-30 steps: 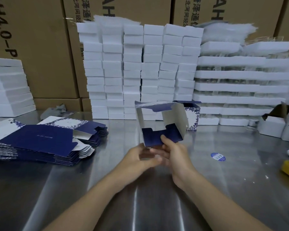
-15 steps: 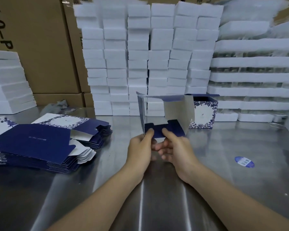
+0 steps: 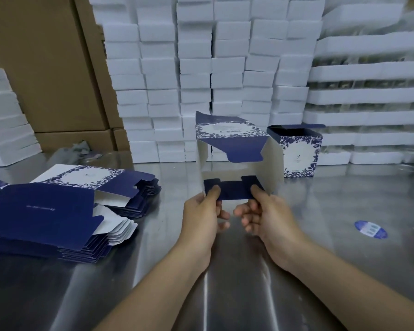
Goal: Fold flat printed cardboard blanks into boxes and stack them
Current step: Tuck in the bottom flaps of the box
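Observation:
A half-formed blue-and-white box [image 3: 270,163] is held up in front of me, its open end facing me so I look through its white inside. My left hand [image 3: 202,218] pinches the left end of the dark blue bottom flap [image 3: 234,191], thumb on top. At the flap's right end my right hand [image 3: 265,216] pinches it the same way. Another blue flap hangs down from the box's top edge. A finished box [image 3: 299,154] stands on the steel table just behind to the right. Flat printed blanks [image 3: 48,211] lie stacked at the left.
White foam blocks [image 3: 201,75] are piled high along the back, with long foam trays [image 3: 368,96] to the right and more foam [image 3: 3,125] at far left. Brown cartons [image 3: 41,68] stand behind. A round blue sticker [image 3: 370,229] lies on the steel table [image 3: 225,283].
The box has been raised and opened out squarer. My hands have moved apart to the two ends of the bottom flap. The view has moved closer to the foam stacks.

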